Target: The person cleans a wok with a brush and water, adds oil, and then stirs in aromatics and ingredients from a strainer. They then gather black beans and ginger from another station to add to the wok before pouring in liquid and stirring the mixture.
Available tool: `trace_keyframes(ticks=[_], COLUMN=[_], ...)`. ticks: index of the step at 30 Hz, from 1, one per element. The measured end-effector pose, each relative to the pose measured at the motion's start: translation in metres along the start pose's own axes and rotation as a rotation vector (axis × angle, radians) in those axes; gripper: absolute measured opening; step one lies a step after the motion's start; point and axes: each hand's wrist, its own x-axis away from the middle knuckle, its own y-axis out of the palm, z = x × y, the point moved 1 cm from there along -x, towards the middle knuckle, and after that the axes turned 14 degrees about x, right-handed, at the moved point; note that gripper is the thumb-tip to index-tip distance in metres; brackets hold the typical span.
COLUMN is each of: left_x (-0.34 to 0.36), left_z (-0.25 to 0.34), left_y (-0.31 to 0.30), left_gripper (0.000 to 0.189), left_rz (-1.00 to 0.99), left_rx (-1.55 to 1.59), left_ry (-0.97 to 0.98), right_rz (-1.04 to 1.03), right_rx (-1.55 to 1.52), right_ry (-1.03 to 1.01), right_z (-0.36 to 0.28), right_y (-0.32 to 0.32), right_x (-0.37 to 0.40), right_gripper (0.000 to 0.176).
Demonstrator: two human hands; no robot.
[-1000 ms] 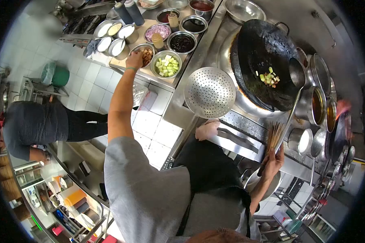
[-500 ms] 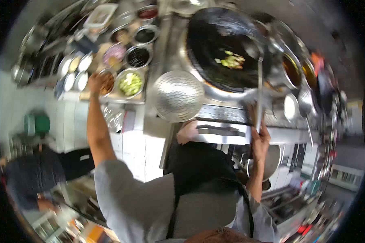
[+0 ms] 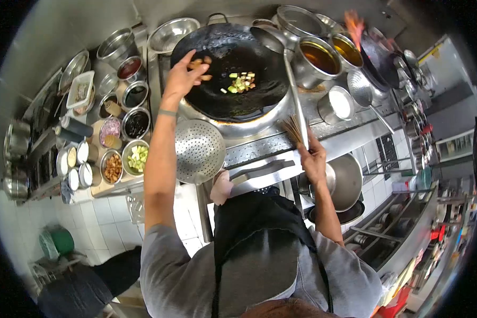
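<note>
Over the left side of the black wok (image 3: pixel 222 106), my left hand (image 3: pixel 183 76) holds several brown pieces (image 3: pixel 200 64) between its fingers. Chopped green and brown bits (image 3: pixel 240 82) lie at the bottom of the wok. My right hand (image 3: pixel 314 159) is closed round the handle of a long ladle (image 3: pixel 297 100), whose bowl rests over the wok's upper right rim. A bamboo brush (image 3: pixel 292 130) is beside that handle. The bowl of brown pieces (image 3: pixel 112 167) and the bowl of chopped green pieces (image 3: pixel 137 157) stand at the left. A round perforated strainer (image 3: pixel 199 151) lies left of my body.
Pots of oil (image 3: pixel 319 58) and a white-filled container (image 3: pixel 336 104) stand right of the wok, near a skimmer (image 3: pixel 360 89). Flames (image 3: pixel 353 26) rise at another wok at the upper right. Another person's dark sleeve (image 3: pixel 116 270) shows at the lower left.
My left hand has moved from the bowl of brown pieces to above the wok, with pieces in its fingers. The ladle's bowl has shifted to the wok's upper right rim. The view has turned.
</note>
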Motion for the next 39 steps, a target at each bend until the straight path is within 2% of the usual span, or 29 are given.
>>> trace_keyframes(ticks=[2, 3, 4, 5, 6, 7, 8, 9, 10, 12, 15, 18, 19, 20, 21, 22, 23, 24, 25, 26, 28, 31, 34, 36, 38, 39], left_x=[-0.01, -0.004, 0.006, 0.032, 0.057, 0.084, 0.102, 0.118, 0.125, 0.123, 0.114, 0.12, 0.121, 0.123, 0.123, 0.124, 0.127, 0.123, 0.118, 0.11, 0.122, 0.138, 0.178, 0.21, 0.243, 0.256], left_z=[-0.002, 0.012, 0.011, 0.029, 0.027, 0.026, 0.014, 0.003, -0.012, -0.028, -0.024, -0.022, -0.023, -0.021, -0.029, -0.014, -0.007, -0.021, -0.013, -0.017, -0.019, -0.007, 0.024, 0.004, -0.025, -0.052], left_y=[0.022, 0.035, 0.049, 0.072, 0.096, 0.118, 0.137, 0.154, 0.166, 0.176, 0.18, 0.179, 0.175, 0.168, 0.161, 0.159, 0.157, 0.155, 0.167, 0.168, 0.162, 0.168, 0.189, 0.191, 0.203, 0.215], left_gripper=[0.059, 0.054, 0.041, 0.025, 0.019, 0.019, 0.021, 0.022, 0.024, 0.026, 0.037, 0.042, 0.043, 0.037, 0.027, 0.027, 0.031, 0.035, 0.04, 0.041, 0.038, 0.036, 0.028, 0.019, 0.011, 0.007], left_rz=[0.099, 0.08, 0.102, 0.071, 0.037, -0.036, -0.13, -0.154, -0.076, -0.004, -0.01, 0.011, 0.028, 0.031, 0.057, 0.039, 0.008, -0.009, -0.071, -0.061, -0.071, -0.052, 0.195, 0.008, -0.449, -0.571], left_rx=[-0.692, -0.602, -0.502, -0.409, -0.347, -0.286, -0.316, -0.314, -0.337, -0.443, -0.673, -0.695, -0.657, -0.634, -0.598, -0.548, -0.467, -0.53, -0.532, -0.766, -0.812, -0.537, -0.284, -0.258, 0.074, 0.135], left_ry=[0.448, 0.346, 0.515, 0.312, 0.376, 0.378, 0.351, 0.292, 0.374, 0.423, 0.323, 0.26, 0.329, 0.353, 0.391, 0.311, 0.298, 0.258, 0.183, 0.311, 0.343, 0.367, 0.749, 0.657, 0.181, 0.093], right_rz=[0.099, 0.07, 0.045, 0.02, -0.011, 0.048, 0.005, 0.004, -0.004, -0.003, -0.015, -0.048, -0.046, -0.189, -0.126, -0.152, -0.103, -0.032, -0.059, -0.009, -0.032, -0.089, -0.145, -0.137, -0.123, -0.187], right_rx=[0.088, 0.105, 0.117, 0.131, 0.144, 0.188, 0.173, 0.169, 0.166, 0.171, 0.188, 0.155, 0.148, 0.147, 0.196, 0.117, 0.164, 0.061, 0.142, 0.147, 0.21, 0.089, -0.013, -0.112, -0.223, -0.249], right_ry=[-0.186, -0.089, 0.013, 0.049, 0.086, -0.064, 0.044, 0.049, 0.05, 0.053, 0.03, 0.011, 0.017, 0.241, 0.177, 0.227, 0.21, 0.078, 0.042, -0.009, -0.056, -0.028, -0.026, -0.052, -0.137, -0.066], right_z=[0.012, 0.017, 0.023, 0.031, 0.042, 0.061, 0.043, 0.047, 0.047, 0.037, 0.041, 0.05, 0.042, 0.035, 0.024, 0.012, 0.024, 0.052, 0.054, 0.058, 0.059, 0.047, 0.031, 0.035, 0.022, 0.015], right_y=[0.01, 0.015, 0.019, 0.025, 0.031, 0.038, 0.032, 0.031, 0.031, 0.023, 0.022, 0.028, 0.023, 0.018, 0.014, 0.007, 0.014, 0.027, 0.02, 0.021, 0.024, 0.011, -0.01, -0.015, -0.032, -0.042], right_x=[0.002, 0.007, 0.012, 0.015, 0.019, 0.023, 0.028, 0.03, 0.031, 0.035, 0.036, 0.042, 0.039, 0.04, 0.042, 0.042, 0.044, 0.043, 0.038, 0.032, 0.037, 0.041, 0.036, 0.025, 0.01, 0.002], right_gripper=[0.052, 0.051, 0.05, 0.048, 0.047, 0.044, 0.042, 0.043, 0.045, 0.046, 0.048, 0.048, 0.048, 0.05, 0.05, 0.048, 0.049, 0.05, 0.051, 0.052, 0.053, 0.052, 0.052, 0.054, 0.054, 0.055])
